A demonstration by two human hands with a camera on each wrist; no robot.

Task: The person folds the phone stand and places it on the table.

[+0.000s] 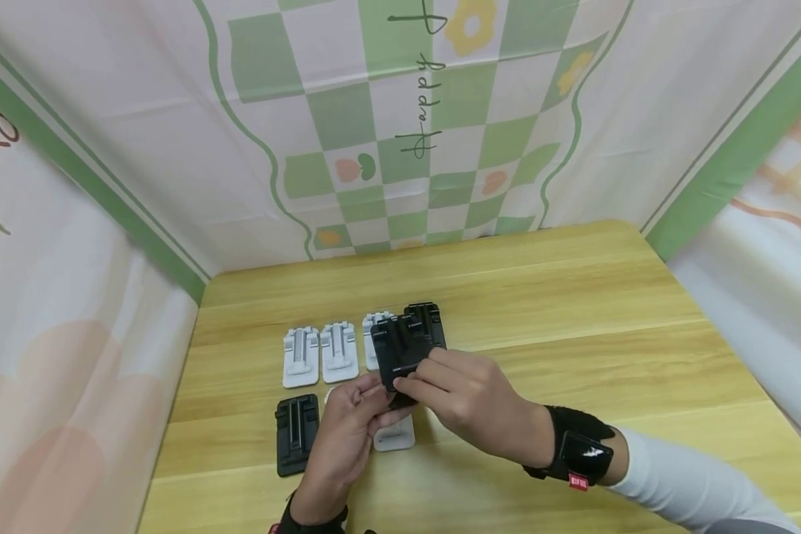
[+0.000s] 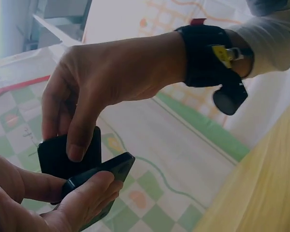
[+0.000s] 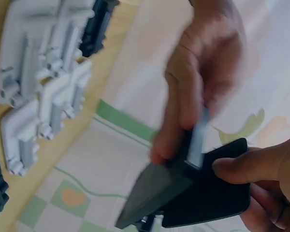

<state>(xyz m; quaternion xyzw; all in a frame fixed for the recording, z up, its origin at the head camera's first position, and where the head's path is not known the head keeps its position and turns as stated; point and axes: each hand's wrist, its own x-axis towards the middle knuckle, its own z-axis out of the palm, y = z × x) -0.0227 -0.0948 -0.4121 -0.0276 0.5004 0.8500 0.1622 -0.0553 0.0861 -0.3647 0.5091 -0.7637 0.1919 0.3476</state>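
Note:
Over the table, both hands hold a black folding phone stand (image 1: 398, 345), its two panels hinged apart at an angle. My left hand (image 1: 354, 423) grips the lower panel (image 2: 118, 166) between thumb and fingers. From the right, my right hand (image 1: 463, 393) pinches the other panel (image 3: 222, 193), with its thumb flat on that panel's face in the right wrist view. Directly behind the held stand, a second black stand (image 1: 429, 317) lies on the table, partly covered. A white stand (image 1: 395, 437) shows just under the hands.
On the wooden table (image 1: 541, 297), white folded stands (image 1: 300, 357) lie in a row at the left, one partly hidden behind the held stand. Another black stand (image 1: 297, 434) lies left of my left hand. A patterned cloth (image 1: 400, 148) hangs behind the table.

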